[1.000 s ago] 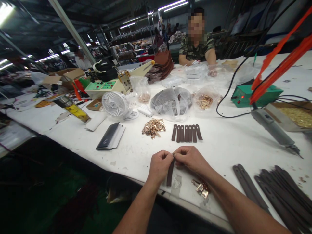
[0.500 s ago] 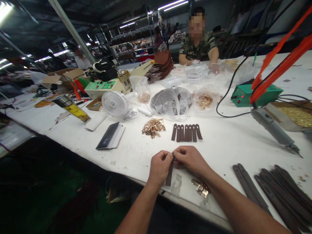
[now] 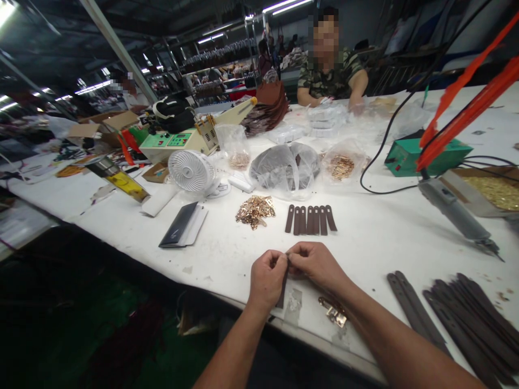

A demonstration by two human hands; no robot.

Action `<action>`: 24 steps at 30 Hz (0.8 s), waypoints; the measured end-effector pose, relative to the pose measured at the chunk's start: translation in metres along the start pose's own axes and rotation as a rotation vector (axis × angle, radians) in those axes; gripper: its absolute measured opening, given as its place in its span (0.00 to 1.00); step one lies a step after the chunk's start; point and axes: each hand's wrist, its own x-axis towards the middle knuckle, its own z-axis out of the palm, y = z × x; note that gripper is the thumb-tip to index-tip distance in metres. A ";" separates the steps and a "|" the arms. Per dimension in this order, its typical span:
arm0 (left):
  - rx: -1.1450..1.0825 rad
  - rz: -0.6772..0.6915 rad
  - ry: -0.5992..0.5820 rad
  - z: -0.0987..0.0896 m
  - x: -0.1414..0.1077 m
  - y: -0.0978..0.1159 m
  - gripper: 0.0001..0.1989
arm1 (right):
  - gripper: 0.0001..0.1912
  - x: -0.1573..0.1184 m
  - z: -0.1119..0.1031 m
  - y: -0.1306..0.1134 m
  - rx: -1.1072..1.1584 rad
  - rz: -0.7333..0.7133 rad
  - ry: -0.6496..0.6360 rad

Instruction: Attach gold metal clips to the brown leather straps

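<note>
Near the table's front edge, my left hand (image 3: pixel 268 276) and my right hand (image 3: pixel 311 262) meet at the upper end of a dark brown leather strap (image 3: pixel 283 292). Both are closed, thumbs and fingers pinching that end; the strap hangs down beside my left palm. Whatever lies between the fingertips is hidden. Just below my right wrist lie a few shiny gold metal fittings (image 3: pixel 333 312). Beyond my hands, several short brown straps with slotted ends (image 3: pixel 310 220) lie in a row, with a heap of gold metal pieces (image 3: pixel 255 210) to their left.
Longer brown straps (image 3: pixel 472 324) are stacked at the right. Above them hangs a grey electric screwdriver (image 3: pixel 454 210), near a green power box (image 3: pixel 430 156). A white fan (image 3: pixel 190 172), a dark notebook (image 3: pixel 180 226) and plastic bags (image 3: pixel 286 167) stand farther back. A co-worker (image 3: pixel 332 75) sits opposite.
My hands keep the same pinch on the strap, with only a slight shift. Less of the strap shows below my left hand. The co-worker opposite has moved slightly.
</note>
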 end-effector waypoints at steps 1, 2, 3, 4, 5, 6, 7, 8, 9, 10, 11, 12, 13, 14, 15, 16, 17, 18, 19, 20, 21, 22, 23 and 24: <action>-0.003 0.002 -0.001 0.000 0.000 0.000 0.16 | 0.09 0.000 0.000 0.000 -0.003 -0.006 0.006; -0.005 0.002 -0.001 0.000 -0.001 -0.001 0.16 | 0.08 0.000 0.000 0.001 -0.004 -0.009 0.013; -0.006 0.003 -0.001 0.000 -0.001 -0.002 0.15 | 0.08 0.000 0.001 0.002 -0.001 -0.012 0.019; -0.004 0.004 -0.001 0.000 -0.001 -0.002 0.15 | 0.07 0.000 0.001 0.003 0.001 -0.015 0.024; -0.002 0.004 -0.004 0.000 -0.001 -0.003 0.15 | 0.07 0.001 0.002 0.004 0.005 -0.016 0.028; -0.002 0.001 -0.009 -0.001 -0.001 -0.004 0.15 | 0.07 0.001 0.002 0.005 0.007 -0.017 0.031; -0.004 -0.004 -0.019 -0.002 -0.001 -0.004 0.15 | 0.06 0.002 0.002 0.005 0.006 -0.017 0.032; -0.009 -0.009 -0.034 -0.003 -0.001 -0.005 0.16 | 0.06 0.003 0.003 0.005 0.004 -0.014 0.036; -0.017 -0.016 -0.052 -0.004 0.000 -0.005 0.17 | 0.07 0.004 0.003 0.005 0.004 -0.006 0.039; -0.024 -0.022 -0.068 -0.006 0.000 -0.006 0.18 | 0.07 0.004 0.003 0.004 0.007 0.005 0.043; -0.030 -0.030 -0.084 -0.007 0.001 -0.005 0.18 | 0.08 0.005 0.003 0.003 0.011 0.018 0.045; -0.036 -0.039 -0.101 -0.009 0.002 -0.005 0.19 | 0.08 0.005 0.002 0.002 0.017 0.029 0.046; -0.042 -0.049 -0.120 -0.010 0.003 -0.004 0.20 | 0.09 0.005 0.001 0.000 0.020 0.038 0.048; -0.047 -0.059 -0.140 -0.012 0.004 -0.002 0.20 | 0.09 0.004 0.000 -0.001 0.015 0.038 0.055; -0.052 -0.068 -0.163 -0.013 0.004 -0.001 0.20 | 0.08 0.003 -0.002 -0.003 0.003 0.033 0.065; -0.057 -0.074 -0.187 -0.014 0.005 0.000 0.19 | 0.08 0.003 -0.003 -0.005 -0.014 0.026 0.078; -0.062 -0.080 -0.209 -0.015 0.005 0.001 0.18 | 0.08 0.002 -0.005 -0.006 -0.030 0.019 0.091; -0.067 -0.088 -0.224 -0.015 0.005 0.001 0.17 | 0.08 0.001 -0.007 -0.007 -0.045 0.015 0.102; -0.071 -0.097 -0.236 -0.016 0.006 0.002 0.17 | 0.08 0.001 -0.008 -0.007 -0.054 0.015 0.109; -0.077 -0.107 -0.242 -0.016 0.006 0.002 0.16 | 0.09 0.000 -0.009 -0.007 -0.058 0.016 0.108; -0.084 -0.116 -0.241 -0.016 0.006 0.002 0.16 | 0.09 0.001 -0.009 -0.006 -0.056 0.018 0.102; -0.090 -0.122 -0.232 -0.015 0.007 0.001 0.16 | 0.09 0.001 -0.010 -0.004 -0.049 0.016 0.087; -0.096 -0.124 -0.217 -0.015 0.007 0.001 0.16 | 0.10 0.002 -0.010 -0.002 -0.038 0.009 0.065; -0.101 -0.123 -0.196 -0.014 0.007 0.001 0.15 | 0.11 0.003 -0.010 0.001 -0.027 -0.004 0.039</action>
